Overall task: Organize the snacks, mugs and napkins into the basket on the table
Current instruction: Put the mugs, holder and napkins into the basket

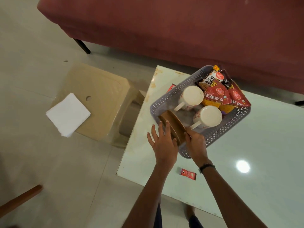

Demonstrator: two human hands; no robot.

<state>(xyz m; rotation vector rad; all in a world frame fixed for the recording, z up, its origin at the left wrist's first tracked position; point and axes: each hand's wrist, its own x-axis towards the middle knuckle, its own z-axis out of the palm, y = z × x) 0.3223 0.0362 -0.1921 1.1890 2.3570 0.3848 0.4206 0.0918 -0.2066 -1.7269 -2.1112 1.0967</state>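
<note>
Brown round plates [172, 125] stand on edge in the grey perforated plastic basket [166, 99]; left hand [162, 142] fingers spread flat against them, right hand [195, 142] fingers pinching their rim.

Dim, warm indoor light from overhead leaves one round white glare spot on the glossy table top [243, 166]. Left of that table the floor is murky and soft. Wide-angle distortion bends the table's edges, and the frame corners blur.

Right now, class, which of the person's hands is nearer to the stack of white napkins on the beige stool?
Left. The left hand rests on the brown plates at the basket's near-left corner, on the napkins' side; the right hand grips the plates' other side, farther away.
</note>
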